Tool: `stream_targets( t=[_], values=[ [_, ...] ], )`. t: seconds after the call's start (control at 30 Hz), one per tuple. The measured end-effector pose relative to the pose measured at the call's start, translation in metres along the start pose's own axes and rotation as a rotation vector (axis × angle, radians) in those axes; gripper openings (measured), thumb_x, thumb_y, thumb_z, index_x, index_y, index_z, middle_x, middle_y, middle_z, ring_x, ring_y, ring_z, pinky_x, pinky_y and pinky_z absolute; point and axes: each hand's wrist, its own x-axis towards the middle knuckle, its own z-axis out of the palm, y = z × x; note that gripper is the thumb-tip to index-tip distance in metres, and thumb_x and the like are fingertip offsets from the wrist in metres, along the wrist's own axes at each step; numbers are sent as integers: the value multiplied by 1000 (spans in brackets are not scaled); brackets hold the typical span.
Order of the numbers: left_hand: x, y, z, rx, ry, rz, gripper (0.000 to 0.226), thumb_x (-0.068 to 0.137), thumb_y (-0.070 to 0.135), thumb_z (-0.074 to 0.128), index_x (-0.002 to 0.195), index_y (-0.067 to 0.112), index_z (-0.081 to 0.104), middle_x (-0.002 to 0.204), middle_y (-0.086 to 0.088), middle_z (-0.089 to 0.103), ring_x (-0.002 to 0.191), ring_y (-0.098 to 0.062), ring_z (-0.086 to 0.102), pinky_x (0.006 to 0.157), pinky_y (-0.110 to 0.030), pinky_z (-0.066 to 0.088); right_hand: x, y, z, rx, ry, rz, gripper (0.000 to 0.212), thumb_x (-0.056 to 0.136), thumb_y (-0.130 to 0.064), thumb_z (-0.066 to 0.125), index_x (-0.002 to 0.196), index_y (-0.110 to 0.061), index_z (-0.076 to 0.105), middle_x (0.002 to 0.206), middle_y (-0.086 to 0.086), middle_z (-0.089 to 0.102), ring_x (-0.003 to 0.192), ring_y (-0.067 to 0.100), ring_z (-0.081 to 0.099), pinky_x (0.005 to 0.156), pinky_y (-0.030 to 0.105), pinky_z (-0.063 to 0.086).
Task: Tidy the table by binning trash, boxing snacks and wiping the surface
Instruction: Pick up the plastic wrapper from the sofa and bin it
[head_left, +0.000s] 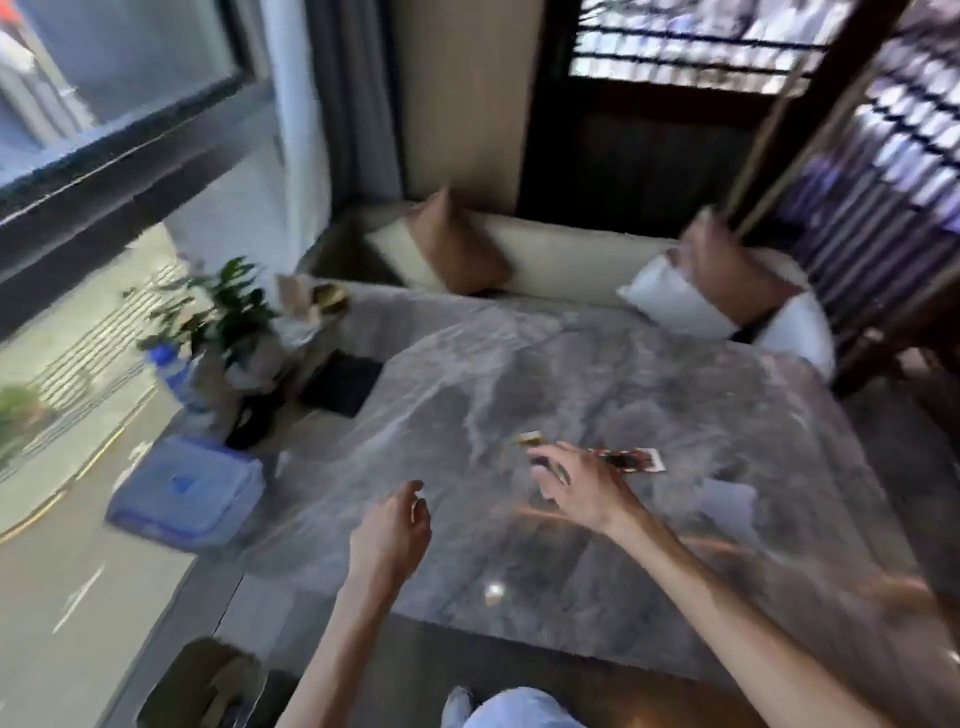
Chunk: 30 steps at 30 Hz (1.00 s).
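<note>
The frame is motion-blurred. My right hand (574, 486) hovers over the grey marble table (649, 395), fingers spread, holding nothing. Just beyond its fingertips lie a small yellow and dark snack piece (531, 439) and a flat red, black and white wrapper (631, 460). A whitish scrap of paper (727, 496) lies to the right of that hand. My left hand (397, 527) is raised over the table's left part, fingers loosely curled and empty. A clear plastic box with a blue lid (187, 491) sits at the table's left edge.
Behind the box stand a blue-capped water bottle (174, 371), a potted plant (234, 312) and a black item (345, 382). A cream sofa (566, 260) with cushions runs along the far side. A window lies left. A dark bin (205, 686) is at the bottom left.
</note>
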Motion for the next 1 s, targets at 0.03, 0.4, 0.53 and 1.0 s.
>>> stream_targets(
  t=[0.03,0.4,0.53,1.0],
  values=[
    [4,29,8,29,-34,60,41,94,27,39,134,31,48,128,-7,63,115,-30,59,87,-38,49,-15,21,-18,8,48,45,25,91,-27,57,112,-19,67,116,-1,69,109,17,63,92,24,43],
    [-20,250,152,234,-225,508,32,93,38,39,109,25,64,112,-8,70,109,-34,63,86,-39,48,-195,236,-128,117,389,501,23,90,-33,60,107,-21,68,108,-3,73,100,16,68,85,34,54],
    [-34,339,236,253,-226,506,30,93,43,44,108,28,66,114,-6,69,110,-31,63,87,-37,50,-269,341,-171,194,453,594,41,87,-51,56,113,-21,67,110,-3,72,104,12,66,92,23,48],
    [-86,596,389,241,-144,378,34,95,39,41,114,23,65,117,-10,68,108,-32,63,95,-38,44,-327,566,-374,-7,233,458,40,93,-47,50,127,-28,58,131,-7,60,123,14,54,104,34,44]
  ],
)
